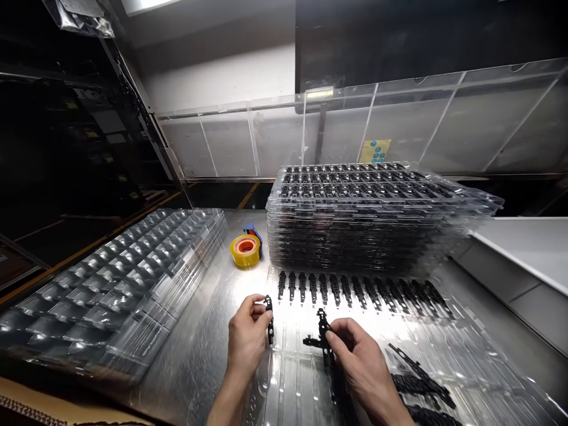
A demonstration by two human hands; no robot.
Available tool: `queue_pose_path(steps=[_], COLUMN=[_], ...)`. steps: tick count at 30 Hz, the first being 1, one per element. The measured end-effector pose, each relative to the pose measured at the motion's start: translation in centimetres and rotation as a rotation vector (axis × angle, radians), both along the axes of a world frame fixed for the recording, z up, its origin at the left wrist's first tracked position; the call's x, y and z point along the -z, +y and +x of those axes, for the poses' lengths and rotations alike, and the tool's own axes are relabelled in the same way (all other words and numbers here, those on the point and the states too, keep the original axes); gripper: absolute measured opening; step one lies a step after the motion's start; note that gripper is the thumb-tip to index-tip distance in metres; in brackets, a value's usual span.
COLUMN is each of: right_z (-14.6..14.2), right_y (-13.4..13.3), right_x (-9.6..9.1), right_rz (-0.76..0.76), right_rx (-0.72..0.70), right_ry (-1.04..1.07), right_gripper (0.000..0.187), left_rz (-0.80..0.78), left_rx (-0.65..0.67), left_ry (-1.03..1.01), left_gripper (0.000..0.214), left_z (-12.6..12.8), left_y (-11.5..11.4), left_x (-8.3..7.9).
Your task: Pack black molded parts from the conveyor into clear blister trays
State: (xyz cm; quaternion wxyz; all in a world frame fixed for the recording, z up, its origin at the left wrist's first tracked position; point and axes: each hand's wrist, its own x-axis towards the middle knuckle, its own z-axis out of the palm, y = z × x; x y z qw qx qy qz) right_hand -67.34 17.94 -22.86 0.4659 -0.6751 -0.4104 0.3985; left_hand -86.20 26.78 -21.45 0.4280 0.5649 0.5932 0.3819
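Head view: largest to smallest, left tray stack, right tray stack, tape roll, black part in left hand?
Left tray stack, right tray stack: largest, too alike to rank
Tape roll
Black part in left hand

Left hand (249, 334) pinching one slim black part (270, 331) in front of the tall tray stack (355, 234); right hand (361, 361) grips more black pieces (323, 325), also in front! Just before that stack, a row of parts (313, 290); left of the stack, yellow tape (243, 259), then clear trays (128, 266).

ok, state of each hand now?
Left hand: closed, pinching one slim black part.
Right hand: closed, holding at least two black parts.
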Motion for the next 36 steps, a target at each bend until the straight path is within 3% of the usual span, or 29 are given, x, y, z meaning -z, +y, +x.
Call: queue_pose_path(steps=[4,8,12,14,18,20,23,27,31,34,36], right_z=[0.0,0.3,0.7,0.6,0.0,-0.2,0.1,1.0,1.4,1.4,1.4], right_y=[-0.2,-0.3,-0.2,0.1,0.4,0.5,0.5,0.4,0.0,-0.3,-0.5], right_x=[-0.8,-1.5,-1.9,-2.0,-1.5,-1.2,-0.8,-0.7,-1.0,-1.1,-1.0], right_rz=[-0.04,-0.028,-0.019,0.003,0.084,0.096,0.081,0.092,0.072,0.046,0.037], right_rx=[-0.019,-0.012,0.035,0.031,-0.002,0.008,0.089,0.206,0.176,0.136,0.116], right_ry=[-0.051,-0.019,0.012,0.06,0.213,0.252,0.3,0.389,0.383,0.357,0.337], right_gripper=[0.024,0.025,0.025,0.025,0.027,0.028,0.03,0.034,0.035,0.033,0.032], left_rz=[0.038,0.159,0.297,0.29,0.026,-0.011,0.014,-0.028,0.095,0.181,0.201], left_rx=[0.127,0.116,0.094,0.146,0.466,0.484,0.392,0.403,0.639,0.788,0.856], left_ry=[0.233,0.412,0.587,0.485,0.121,0.09,0.131,0.28,0.62,0.81,0.829], left_gripper=[0.023,0.021,0.024,0.027,0.026,0.018,0.016,0.02,0.022,0.023,0.024], left_z=[1.0,1.6,1.5,1.7,3.0,3.5,3.3,1.2,-0.5,0.6,2.3], left_y=[0.8,0.3,-0.7,-1.5,-3.3,-4.0,-4.2,-2.5,1.7,4.7,5.9], left_x=[0.8,1.3,0.6,-0.3,-1.7,-1.6,-1.0,-2.3,-5.8,-7.1,-6.7])
